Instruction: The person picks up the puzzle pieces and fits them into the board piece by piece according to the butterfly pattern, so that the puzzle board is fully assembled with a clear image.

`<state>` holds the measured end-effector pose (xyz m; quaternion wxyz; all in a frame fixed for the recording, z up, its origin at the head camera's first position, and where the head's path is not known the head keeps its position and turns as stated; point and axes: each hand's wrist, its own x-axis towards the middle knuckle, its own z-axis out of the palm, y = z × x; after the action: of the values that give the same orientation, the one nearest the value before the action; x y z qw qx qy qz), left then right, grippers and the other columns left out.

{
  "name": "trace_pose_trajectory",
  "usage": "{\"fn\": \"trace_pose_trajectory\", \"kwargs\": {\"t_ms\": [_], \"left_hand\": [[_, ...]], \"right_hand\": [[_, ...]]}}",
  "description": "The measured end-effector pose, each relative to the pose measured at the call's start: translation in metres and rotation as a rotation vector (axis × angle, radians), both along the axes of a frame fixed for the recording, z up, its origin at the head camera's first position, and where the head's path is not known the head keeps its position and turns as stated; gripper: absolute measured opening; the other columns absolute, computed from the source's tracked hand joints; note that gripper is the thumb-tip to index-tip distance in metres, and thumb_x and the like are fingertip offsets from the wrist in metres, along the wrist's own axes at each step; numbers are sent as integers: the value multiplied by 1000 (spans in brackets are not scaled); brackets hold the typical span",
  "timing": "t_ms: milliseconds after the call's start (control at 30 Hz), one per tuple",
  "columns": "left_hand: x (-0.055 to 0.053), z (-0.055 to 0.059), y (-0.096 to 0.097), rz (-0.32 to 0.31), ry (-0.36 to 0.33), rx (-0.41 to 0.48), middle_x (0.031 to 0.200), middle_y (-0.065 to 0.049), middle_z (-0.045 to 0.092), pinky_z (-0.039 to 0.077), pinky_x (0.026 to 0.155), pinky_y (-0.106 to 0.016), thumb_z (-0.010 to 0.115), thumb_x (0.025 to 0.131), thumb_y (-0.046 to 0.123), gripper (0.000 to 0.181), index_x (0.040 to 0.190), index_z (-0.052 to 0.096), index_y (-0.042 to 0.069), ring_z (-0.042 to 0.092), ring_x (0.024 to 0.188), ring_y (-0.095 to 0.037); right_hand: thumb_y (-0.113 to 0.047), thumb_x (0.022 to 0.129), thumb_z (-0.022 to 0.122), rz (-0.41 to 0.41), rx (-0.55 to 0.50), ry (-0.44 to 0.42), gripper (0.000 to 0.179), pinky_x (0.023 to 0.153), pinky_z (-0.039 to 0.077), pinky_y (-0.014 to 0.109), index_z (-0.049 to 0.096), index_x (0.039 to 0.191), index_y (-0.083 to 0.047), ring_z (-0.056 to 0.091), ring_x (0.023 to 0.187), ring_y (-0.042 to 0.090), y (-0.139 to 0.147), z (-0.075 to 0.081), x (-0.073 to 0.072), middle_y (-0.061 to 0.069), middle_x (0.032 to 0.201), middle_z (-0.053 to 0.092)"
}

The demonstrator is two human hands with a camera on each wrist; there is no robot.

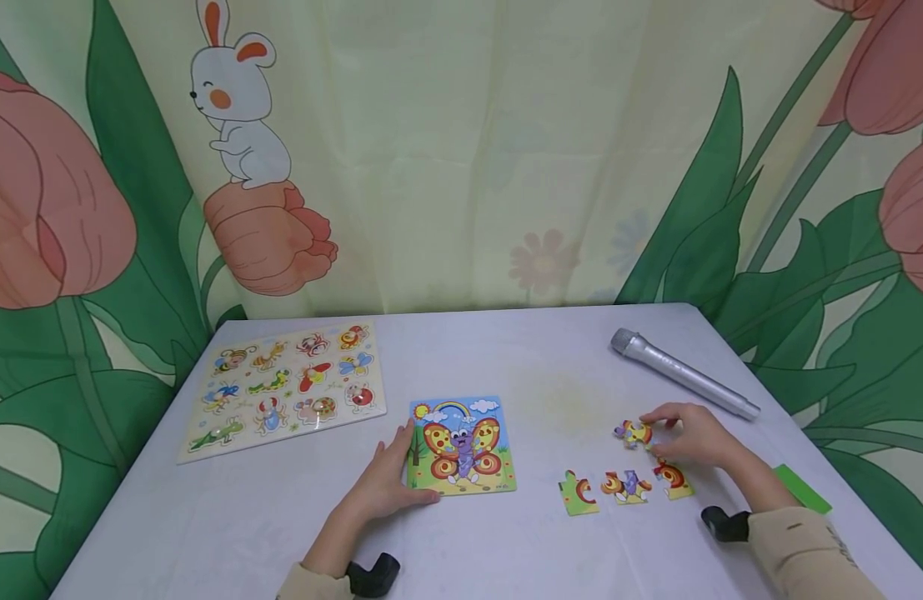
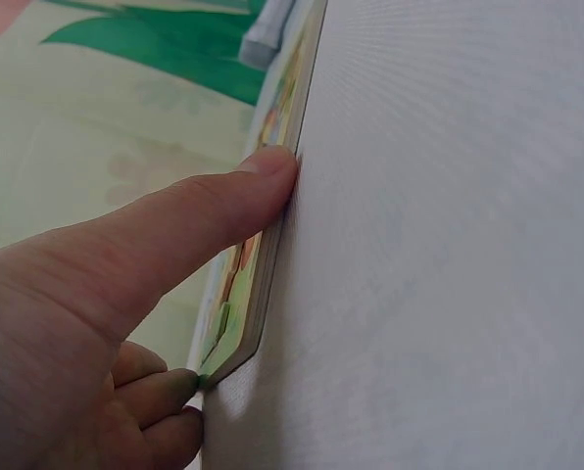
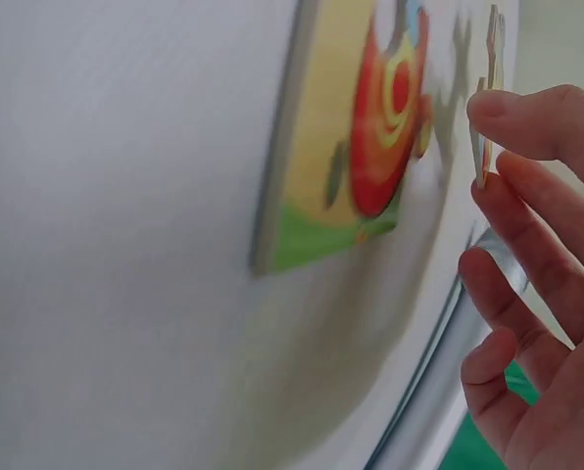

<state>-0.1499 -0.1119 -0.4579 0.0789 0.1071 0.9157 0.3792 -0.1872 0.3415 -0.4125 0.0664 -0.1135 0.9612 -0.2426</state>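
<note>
A square butterfly puzzle board (image 1: pixel 461 467) lies flat on the white table. My left hand (image 1: pixel 386 479) holds its near left corner, thumb (image 2: pixel 263 181) against the near edge and fingers along the left side. To the right, my right hand (image 1: pixel 689 433) pinches a colourful puzzle piece (image 1: pixel 634 434) between thumb and fingers; this piece is edge-on in the right wrist view. Nearer the front edge lie three loose pieces in a row: a green-and-red piece (image 1: pixel 578 493), a middle piece (image 1: pixel 628 487) with purple, and a red-spiral piece (image 1: pixel 674 480) below my right hand.
A large insect puzzle board (image 1: pixel 281 387) lies at the back left. At the back right lies a silver microphone (image 1: pixel 686 375). A green flat piece (image 1: pixel 802 489) is partly hidden by the right forearm. Behind the table hangs a printed curtain (image 1: pixel 446 167).
</note>
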Motion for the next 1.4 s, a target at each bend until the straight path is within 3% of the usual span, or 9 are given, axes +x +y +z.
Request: {"fn": "trace_pose_trajectory", "kwargs": {"t_ms": [233, 533, 800, 1400], "left_hand": [[1, 1, 1, -2, 4, -2, 147, -21, 21, 6, 111, -48, 81, 64, 39, 110, 144, 17, -1, 16, 136, -34], [2, 4, 1, 12, -11, 1, 147, -22, 22, 8, 110, -49, 82, 64, 37, 109, 144, 17, -1, 15, 136, -36], [2, 3, 0, 10, -11, 6, 147, -21, 22, 8, 111, -49, 82, 64, 38, 110, 145, 17, 0, 15, 136, -35], [1, 2, 0, 5, -5, 11, 148, -19, 21, 7, 111, -49, 82, 63, 39, 111, 145, 18, 1, 16, 136, -34]], "right_hand": [[-14, 69, 79, 59, -22, 56, 36, 63, 48, 28, 68, 102, -5, 52, 87, 26, -22, 7, -2, 10, 101, 63], [-14, 69, 79, 154, -96, 97, 36, 73, 49, 41, 68, 102, -6, 53, 89, 26, -54, 11, -10, 4, 99, 62], [-12, 68, 79, 289, -154, 131, 34, 72, 48, 37, 70, 99, -6, 54, 84, 20, -89, 11, -20, -2, 94, 63], [-13, 69, 78, 420, -182, 59, 30, 74, 48, 40, 71, 97, -6, 55, 85, 23, -168, 4, -32, -1, 95, 62]]}}
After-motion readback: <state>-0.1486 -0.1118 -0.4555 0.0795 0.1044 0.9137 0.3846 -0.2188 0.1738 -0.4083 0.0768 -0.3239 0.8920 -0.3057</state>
